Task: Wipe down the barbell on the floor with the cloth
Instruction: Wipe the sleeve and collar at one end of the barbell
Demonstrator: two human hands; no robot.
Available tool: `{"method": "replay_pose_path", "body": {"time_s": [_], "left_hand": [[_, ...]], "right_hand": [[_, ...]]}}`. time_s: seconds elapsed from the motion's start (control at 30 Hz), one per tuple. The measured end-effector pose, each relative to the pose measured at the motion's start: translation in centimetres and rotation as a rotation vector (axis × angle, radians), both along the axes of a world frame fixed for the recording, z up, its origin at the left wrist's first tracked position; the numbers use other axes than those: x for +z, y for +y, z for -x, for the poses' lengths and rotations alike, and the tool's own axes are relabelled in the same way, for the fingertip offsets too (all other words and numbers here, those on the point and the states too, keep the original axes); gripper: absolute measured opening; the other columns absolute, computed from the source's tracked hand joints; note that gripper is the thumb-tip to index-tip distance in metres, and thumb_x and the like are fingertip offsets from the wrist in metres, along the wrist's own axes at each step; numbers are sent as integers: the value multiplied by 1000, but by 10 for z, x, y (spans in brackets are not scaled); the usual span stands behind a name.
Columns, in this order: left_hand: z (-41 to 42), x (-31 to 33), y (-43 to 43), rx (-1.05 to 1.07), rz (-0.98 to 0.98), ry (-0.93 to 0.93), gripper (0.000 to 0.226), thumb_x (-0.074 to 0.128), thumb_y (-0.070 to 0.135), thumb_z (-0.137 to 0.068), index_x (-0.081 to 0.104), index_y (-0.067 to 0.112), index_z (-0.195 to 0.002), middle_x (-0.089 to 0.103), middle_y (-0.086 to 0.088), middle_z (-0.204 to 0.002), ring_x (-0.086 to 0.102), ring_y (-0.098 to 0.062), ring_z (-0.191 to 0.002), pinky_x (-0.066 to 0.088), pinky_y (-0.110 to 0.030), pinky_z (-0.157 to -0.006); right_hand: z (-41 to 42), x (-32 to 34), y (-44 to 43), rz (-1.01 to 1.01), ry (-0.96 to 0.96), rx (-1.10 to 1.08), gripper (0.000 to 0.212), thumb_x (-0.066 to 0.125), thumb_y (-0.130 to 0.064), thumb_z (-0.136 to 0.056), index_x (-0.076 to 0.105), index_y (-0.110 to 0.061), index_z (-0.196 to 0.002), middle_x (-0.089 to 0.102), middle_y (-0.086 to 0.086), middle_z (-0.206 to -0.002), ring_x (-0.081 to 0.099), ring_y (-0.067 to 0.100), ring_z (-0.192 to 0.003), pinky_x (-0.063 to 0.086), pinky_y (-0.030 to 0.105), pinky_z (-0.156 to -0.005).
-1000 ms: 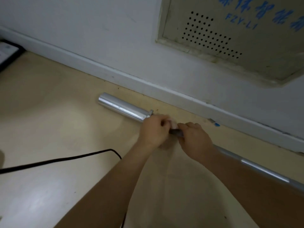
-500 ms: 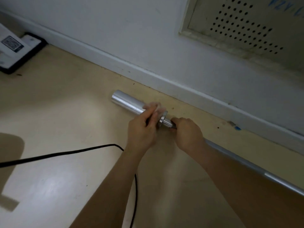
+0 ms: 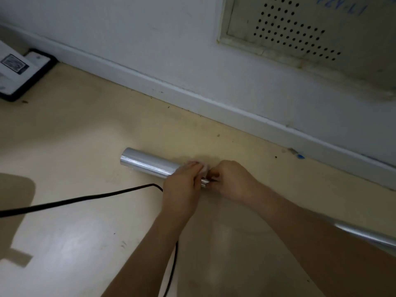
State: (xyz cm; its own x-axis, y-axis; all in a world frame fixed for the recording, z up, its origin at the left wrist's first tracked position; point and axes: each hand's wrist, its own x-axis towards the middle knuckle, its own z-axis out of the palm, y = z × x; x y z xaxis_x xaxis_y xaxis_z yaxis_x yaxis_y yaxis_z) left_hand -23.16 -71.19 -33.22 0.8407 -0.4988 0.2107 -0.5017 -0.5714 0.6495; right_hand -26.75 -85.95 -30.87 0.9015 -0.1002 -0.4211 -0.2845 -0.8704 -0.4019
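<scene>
Nearest, two bare forearms reach in from the 6 o'clock edge over the pale cream glossy floor (image 3: 70,133). A thin black cable (image 3: 81,198) runs in from 9 o'clock and passes under the left forearm. The left hand (image 3: 181,187) has its grip curled over a small crumpled white cloth (image 3: 204,168), pressing it on the shiny silver metal barbell (image 3: 147,162) where the thick sleeve meets the thinner shaft. The right hand (image 3: 232,181), just beside it, has its grip closed around the shaft. The barbell lies on the floor, running from centre toward 4 o'clock, near the white baseboard (image 3: 192,99). Farther, at 1 o'clock, a beige perforated wall panel (image 3: 300,31); at 10 o'clock, a black-framed flat white board (image 3: 25,76).
</scene>
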Motion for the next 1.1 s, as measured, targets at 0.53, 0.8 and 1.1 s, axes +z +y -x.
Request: {"method": "replay_pose_path", "body": {"time_s": [0.53, 0.8, 1.1], "left_hand": [[0, 0, -17, -34, -260, -134, 28, 71, 6, -65, 66, 14, -92, 70, -4, -90, 64, -28, -73, 51, -32, -66], [-30, 20, 1, 100, -348, 90, 11, 63, 12, -70, 58, 13, -80, 67, -6, -84, 62, -28, -79, 41, -30, -61], [-31, 13, 9, -13, -261, 82, 32, 61, 10, -76, 62, 19, -107, 68, -3, -102, 60, -26, -93, 49, -33, -72]], "right_hand": [[24, -13, -8, 45, -206, -219, 33, 60, -10, -80, 60, -18, -112, 71, 10, -102, 64, 30, -94, 51, 35, -75], [22, -13, -1, 100, -205, -176, 45, 62, -18, -83, 52, -19, -127, 63, 14, -110, 59, 34, -99, 48, 38, -78], [-9, -2, 39, -37, -320, -140, 44, 63, -24, -81, 55, -25, -125, 56, 6, -100, 57, 27, -89, 39, 29, -65]]}}
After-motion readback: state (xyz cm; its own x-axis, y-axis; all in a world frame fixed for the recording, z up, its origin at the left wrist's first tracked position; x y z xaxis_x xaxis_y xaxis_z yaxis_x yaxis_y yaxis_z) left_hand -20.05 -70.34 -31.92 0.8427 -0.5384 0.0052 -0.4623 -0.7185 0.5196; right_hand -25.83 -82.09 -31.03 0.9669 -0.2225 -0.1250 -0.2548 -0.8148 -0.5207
